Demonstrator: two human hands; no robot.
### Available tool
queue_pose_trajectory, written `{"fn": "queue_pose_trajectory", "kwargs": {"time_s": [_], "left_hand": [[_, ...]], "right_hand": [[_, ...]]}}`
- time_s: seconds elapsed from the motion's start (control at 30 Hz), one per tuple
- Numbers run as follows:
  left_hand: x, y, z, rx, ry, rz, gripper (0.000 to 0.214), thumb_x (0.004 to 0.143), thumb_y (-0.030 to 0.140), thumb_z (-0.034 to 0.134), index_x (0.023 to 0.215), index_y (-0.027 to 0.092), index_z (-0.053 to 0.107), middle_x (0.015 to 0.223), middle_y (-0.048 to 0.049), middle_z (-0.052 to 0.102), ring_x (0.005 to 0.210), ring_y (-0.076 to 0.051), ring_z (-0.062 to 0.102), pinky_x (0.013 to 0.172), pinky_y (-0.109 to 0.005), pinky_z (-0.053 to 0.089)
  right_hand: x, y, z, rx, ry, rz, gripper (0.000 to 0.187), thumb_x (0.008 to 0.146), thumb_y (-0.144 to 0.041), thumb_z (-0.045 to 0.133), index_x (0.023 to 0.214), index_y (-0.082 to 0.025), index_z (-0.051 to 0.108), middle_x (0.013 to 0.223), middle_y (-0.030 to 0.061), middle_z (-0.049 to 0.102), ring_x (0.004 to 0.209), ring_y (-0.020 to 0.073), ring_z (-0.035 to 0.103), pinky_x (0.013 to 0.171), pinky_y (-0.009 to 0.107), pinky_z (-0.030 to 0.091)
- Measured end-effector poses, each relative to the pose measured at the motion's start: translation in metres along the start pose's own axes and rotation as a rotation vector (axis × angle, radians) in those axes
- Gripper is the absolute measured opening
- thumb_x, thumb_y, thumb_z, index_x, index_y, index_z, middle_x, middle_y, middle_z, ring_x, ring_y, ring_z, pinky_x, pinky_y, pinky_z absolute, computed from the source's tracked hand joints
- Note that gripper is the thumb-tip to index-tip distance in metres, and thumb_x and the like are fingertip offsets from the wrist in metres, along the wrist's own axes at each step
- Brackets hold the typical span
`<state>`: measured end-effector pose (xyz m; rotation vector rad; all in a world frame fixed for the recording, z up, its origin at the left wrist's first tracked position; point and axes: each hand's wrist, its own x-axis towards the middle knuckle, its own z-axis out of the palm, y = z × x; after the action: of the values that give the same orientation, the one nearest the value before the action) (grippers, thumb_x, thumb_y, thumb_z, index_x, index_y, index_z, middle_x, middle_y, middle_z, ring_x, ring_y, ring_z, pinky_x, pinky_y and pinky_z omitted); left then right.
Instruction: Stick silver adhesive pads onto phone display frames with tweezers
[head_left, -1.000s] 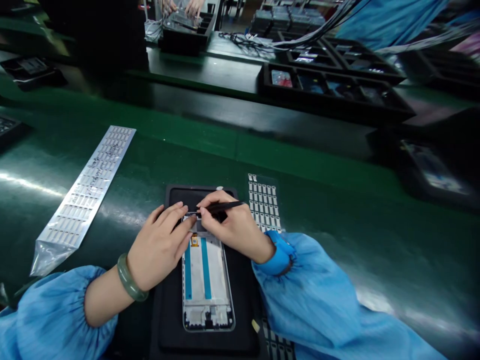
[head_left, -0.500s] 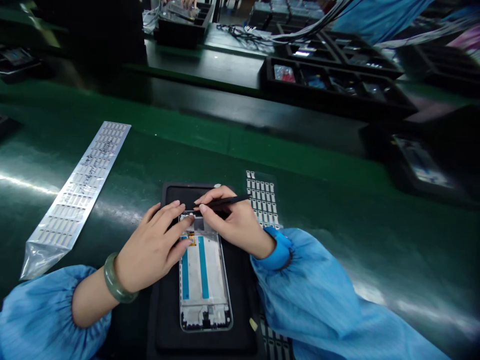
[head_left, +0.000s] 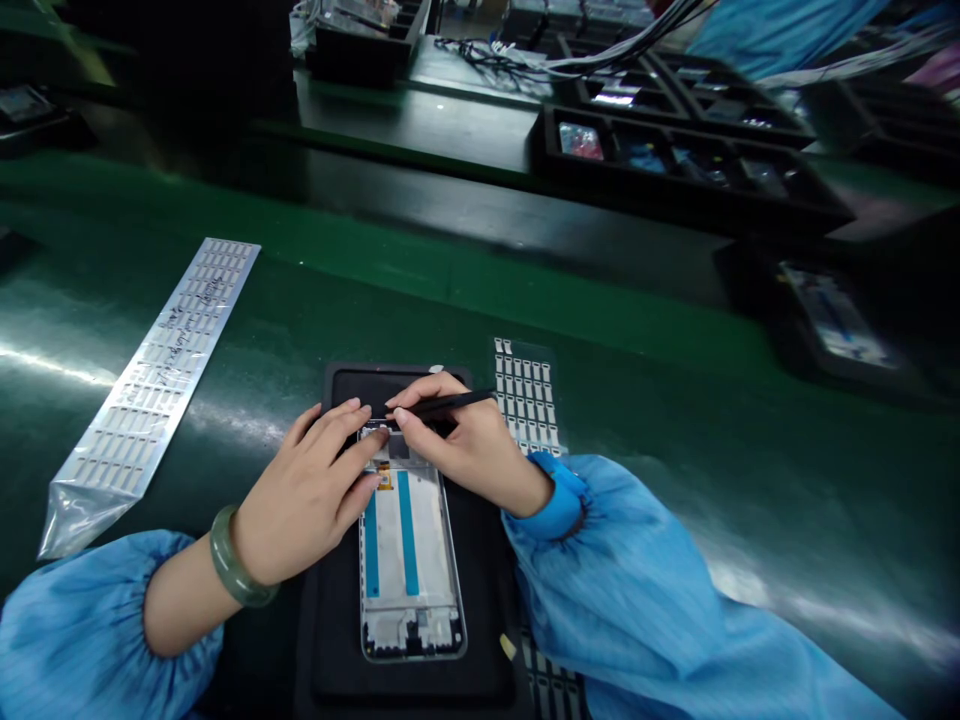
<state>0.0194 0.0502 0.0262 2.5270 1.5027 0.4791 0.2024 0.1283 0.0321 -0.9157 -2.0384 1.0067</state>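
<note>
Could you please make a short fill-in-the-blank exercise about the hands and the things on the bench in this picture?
The left hand wears a green ____ on its wrist.
The thin black tool is pinched in the ____ hand.
On the black mat lies a phone frame with two ____ stripes.

Missing words: bangle; right; blue.

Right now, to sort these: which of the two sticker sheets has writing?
The long silver strip left of the black mat; the shorter sheet beside the right hand shows no writing.
</note>
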Motion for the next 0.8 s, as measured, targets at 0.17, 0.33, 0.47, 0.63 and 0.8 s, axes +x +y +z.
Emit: {"fn": "queue_pose_trajectory", "kwargs": {"time_s": [0.17, 0.33, 0.47, 0.63, 0.8], "left_hand": [[0.0002, 0.0009, 0.0001, 0.014, -0.016, -0.005, 0.038, 0.090, 0.026, 0.042, 0.128, 0.017, 0.045, 0.131, -0.0121, 0.048, 0.128, -0.026, 0.037, 0.103, -0.049, 0.035], [0.0009, 0.0015, -0.0003, 0.002, -0.005, -0.010, 0.038, 0.090, 0.026, 0.042, 0.127, 0.018, 0.046, 0.130, -0.0120, 0.049, 0.128, -0.027, 0.038, 0.102, -0.050, 0.036], [0.0011, 0.0015, -0.0002, -0.004, -0.007, -0.011, 0.037, 0.090, 0.026, 0.041, 0.127, 0.019, 0.046, 0.130, -0.0120, 0.049, 0.128, -0.027, 0.038, 0.102, -0.051, 0.036], [0.0005, 0.0015, 0.0003, 0.023, -0.018, -0.007, 0.038, 0.091, 0.025, 0.041, 0.128, 0.017, 0.044, 0.131, -0.0119, 0.048, 0.129, -0.025, 0.036, 0.103, -0.050, 0.034], [0.0007, 0.0019, -0.0001, 0.033, -0.030, -0.007, 0.037, 0.091, 0.026, 0.040, 0.127, 0.017, 0.044, 0.131, -0.0117, 0.047, 0.129, -0.025, 0.036, 0.104, -0.048, 0.034]], "right_hand": [[0.0011, 0.0004, 0.0001, -0.008, 0.007, 0.003, 0.005, 0.082, -0.019, 0.055, 0.087, -0.021, 0.055, 0.084, 0.0007, 0.064, 0.078, 0.0137, 0.064, 0.070, 0.026, 0.053], [0.0016, 0.0006, 0.0005, -0.008, 0.008, 0.027, 0.004, 0.082, -0.020, 0.055, 0.087, -0.021, 0.055, 0.083, 0.0007, 0.063, 0.077, 0.0140, 0.064, 0.068, 0.026, 0.053], [0.0014, 0.0006, 0.0008, -0.004, 0.009, 0.035, 0.005, 0.082, -0.020, 0.055, 0.087, -0.021, 0.055, 0.083, 0.0004, 0.063, 0.076, 0.0135, 0.064, 0.068, 0.025, 0.053], [0.0012, -0.0001, 0.0005, 0.006, 0.007, 0.048, 0.005, 0.082, -0.020, 0.055, 0.087, -0.021, 0.055, 0.083, 0.0004, 0.063, 0.074, 0.0130, 0.064, 0.066, 0.024, 0.054], [0.0014, 0.0002, 0.0008, 0.020, 0.003, 0.053, 0.005, 0.082, -0.019, 0.055, 0.087, -0.021, 0.055, 0.083, 0.0005, 0.062, 0.074, 0.0126, 0.064, 0.067, 0.024, 0.054]]}}
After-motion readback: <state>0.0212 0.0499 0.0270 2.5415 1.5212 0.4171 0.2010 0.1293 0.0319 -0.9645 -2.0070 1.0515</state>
